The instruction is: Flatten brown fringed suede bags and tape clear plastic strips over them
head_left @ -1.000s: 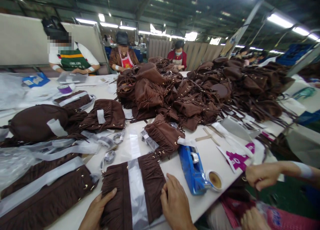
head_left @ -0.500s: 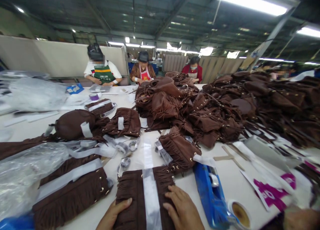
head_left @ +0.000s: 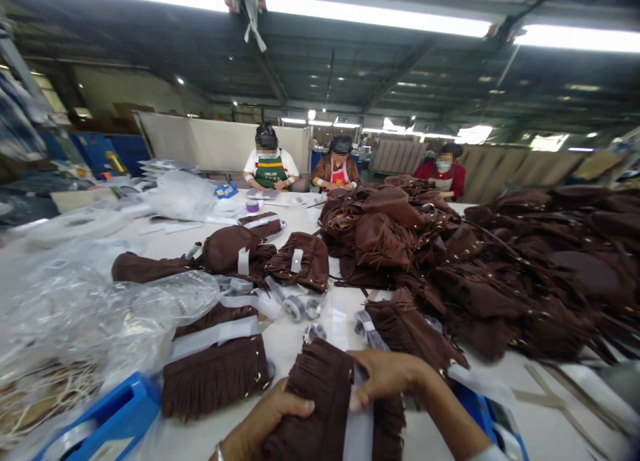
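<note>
A dark brown fringed bag (head_left: 325, 381) is tilted up from the table at the bottom centre, a whitish strip running down its face. My left hand (head_left: 265, 411) grips its left side, thumb on the front and the other fingers hidden behind. Across the upper part reaches my right hand (head_left: 393, 377), its thumb by the whitish strip and its fingers around the far edge. Small plastic-wrapped rolls (head_left: 303, 307) lie just beyond the bag. Left of it rests another fringed bag (head_left: 220, 374) with a pale band around it.
Blue tape dispensers stand at the lower left (head_left: 110, 414) and lower right (head_left: 493, 417). Clear plastic bags (head_left: 125, 307) cover the left side. A big heap of brown bags (head_left: 480, 281) fills the right. Several co-workers sit across the table (head_left: 340, 307).
The view has swung left. The bag that lay flat under both hands is now lifted and tilted, with the right hand shifted to its upper edge.
</note>
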The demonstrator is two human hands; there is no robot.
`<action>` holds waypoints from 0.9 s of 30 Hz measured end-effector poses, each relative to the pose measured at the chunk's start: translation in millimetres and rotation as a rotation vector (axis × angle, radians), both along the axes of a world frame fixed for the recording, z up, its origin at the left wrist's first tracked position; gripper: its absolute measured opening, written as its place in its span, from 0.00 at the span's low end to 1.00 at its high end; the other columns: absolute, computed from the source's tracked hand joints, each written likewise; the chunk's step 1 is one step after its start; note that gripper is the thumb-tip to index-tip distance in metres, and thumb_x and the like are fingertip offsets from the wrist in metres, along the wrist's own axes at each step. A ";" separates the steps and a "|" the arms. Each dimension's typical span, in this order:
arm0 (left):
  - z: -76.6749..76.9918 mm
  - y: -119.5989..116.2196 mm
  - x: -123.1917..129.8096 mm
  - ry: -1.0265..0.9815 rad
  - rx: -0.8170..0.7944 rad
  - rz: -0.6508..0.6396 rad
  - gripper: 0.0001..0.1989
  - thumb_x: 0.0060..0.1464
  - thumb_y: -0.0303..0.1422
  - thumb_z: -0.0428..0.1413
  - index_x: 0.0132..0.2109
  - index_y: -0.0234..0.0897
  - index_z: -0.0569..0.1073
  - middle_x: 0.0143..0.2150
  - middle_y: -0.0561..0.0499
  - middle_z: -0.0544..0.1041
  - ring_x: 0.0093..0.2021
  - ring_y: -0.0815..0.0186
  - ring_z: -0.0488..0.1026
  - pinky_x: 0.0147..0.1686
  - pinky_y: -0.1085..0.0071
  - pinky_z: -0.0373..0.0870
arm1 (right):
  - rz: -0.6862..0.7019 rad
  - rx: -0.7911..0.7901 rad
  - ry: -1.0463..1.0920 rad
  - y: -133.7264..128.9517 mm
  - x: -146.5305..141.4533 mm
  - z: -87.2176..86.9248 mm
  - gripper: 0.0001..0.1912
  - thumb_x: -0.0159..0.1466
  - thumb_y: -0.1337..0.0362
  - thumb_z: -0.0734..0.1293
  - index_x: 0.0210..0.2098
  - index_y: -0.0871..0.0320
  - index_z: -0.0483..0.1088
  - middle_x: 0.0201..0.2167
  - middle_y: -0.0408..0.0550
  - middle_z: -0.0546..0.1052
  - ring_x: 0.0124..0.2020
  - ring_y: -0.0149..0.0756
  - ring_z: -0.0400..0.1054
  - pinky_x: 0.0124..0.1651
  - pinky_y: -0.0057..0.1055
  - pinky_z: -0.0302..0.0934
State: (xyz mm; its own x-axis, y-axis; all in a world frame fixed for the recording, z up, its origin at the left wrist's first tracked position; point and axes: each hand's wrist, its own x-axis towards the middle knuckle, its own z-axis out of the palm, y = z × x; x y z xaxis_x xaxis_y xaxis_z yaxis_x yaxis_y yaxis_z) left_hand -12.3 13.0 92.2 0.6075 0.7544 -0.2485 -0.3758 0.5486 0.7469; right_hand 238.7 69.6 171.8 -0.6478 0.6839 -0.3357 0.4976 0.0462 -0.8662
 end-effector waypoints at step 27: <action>-5.6 -15.1 -179.6 0.231 -0.163 0.889 0.33 0.56 0.47 0.57 0.63 0.34 0.66 0.54 0.41 0.78 0.60 0.48 0.70 0.62 0.50 0.64 | -0.489 -0.490 0.397 71.3 -202.5 -33.1 0.17 0.49 0.54 0.78 0.30 0.57 0.72 0.24 0.43 0.75 0.27 0.34 0.69 0.35 0.31 0.65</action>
State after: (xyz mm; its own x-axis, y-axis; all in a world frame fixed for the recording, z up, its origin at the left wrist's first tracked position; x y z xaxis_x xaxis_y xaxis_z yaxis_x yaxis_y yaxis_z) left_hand -191.9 -2.1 86.7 -0.2542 0.8640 -0.4346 -0.5593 0.2353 0.7949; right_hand 36.2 140.9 138.7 -0.4462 0.7559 -0.4790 0.0133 -0.5296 -0.8481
